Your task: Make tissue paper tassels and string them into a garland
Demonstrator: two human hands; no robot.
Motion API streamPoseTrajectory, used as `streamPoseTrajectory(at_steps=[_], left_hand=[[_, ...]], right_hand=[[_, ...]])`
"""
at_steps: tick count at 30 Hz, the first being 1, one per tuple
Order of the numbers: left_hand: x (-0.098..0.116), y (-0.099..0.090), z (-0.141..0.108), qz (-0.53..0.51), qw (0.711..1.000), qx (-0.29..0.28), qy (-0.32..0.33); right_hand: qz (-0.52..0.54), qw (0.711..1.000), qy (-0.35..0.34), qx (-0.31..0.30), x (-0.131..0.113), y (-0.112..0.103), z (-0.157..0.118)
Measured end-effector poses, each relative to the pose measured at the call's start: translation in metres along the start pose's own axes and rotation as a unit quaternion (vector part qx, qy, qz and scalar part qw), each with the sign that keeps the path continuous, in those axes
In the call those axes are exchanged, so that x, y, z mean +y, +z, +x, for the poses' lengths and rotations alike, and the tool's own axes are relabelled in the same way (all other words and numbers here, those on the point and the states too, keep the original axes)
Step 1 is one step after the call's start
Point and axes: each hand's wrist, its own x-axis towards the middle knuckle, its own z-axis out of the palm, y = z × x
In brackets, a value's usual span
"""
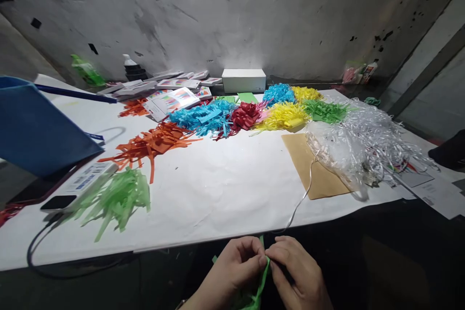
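Observation:
Both hands meet at the bottom middle, just off the table's front edge. My left hand [238, 264] is closed, thumb and index finger pinching a green paper tassel [264, 276]. Beside it, my right hand [298, 269] pinches the same green strip near its top, fingertips almost touching the left ones. Below the fingers the green paper hangs down, mostly hidden behind my left hand. From the heap on the right, a thin silvery ribbon [308, 181] runs across the table toward the hands; whether it reaches them is hidden.
Fringed paper lies about the white table [218, 179]: green [125, 191], orange [156, 143], blue [207, 116], red [247, 116] and yellow [285, 115]. Clear plastic and silvery ribbon [378, 135] cover a brown envelope [323, 179]. A blue container [39, 126] stands left, a white box [243, 80] at the back.

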Motion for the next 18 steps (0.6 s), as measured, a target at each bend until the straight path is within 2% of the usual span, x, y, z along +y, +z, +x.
streamPoseTrajectory(at_steps=[3, 7, 9, 12, 14, 18], left_hand=[[-0.002, 0.002, 0.0, 0.023, 1.0, 0.003, 0.012], [-0.004, 0.007, 0.0, 0.065, 0.993, 0.047, 0.086], [-0.005, 0.01, -0.001, 0.083, 0.986, 0.082, 0.121], [-0.007, 0.013, -0.001, 0.11, 0.976, 0.109, 0.154], [-0.008, 0.013, 0.0, 0.117, 0.976, 0.103, 0.151], [-0.01, 0.008, 0.004, 0.069, 0.994, 0.045, 0.075]], right_hand=[[0.009, 0.998, 0.066, 0.02, 0.0, 0.007, -0.008], [0.047, 0.976, 0.201, 0.068, -0.007, 0.022, -0.016], [0.079, 0.966, 0.227, 0.095, -0.01, 0.029, -0.018], [0.116, 0.958, 0.23, 0.13, -0.012, 0.036, -0.022], [0.136, 0.952, 0.236, 0.14, -0.009, 0.037, -0.025], [0.176, 0.942, 0.252, 0.135, -0.002, 0.033, -0.029]])
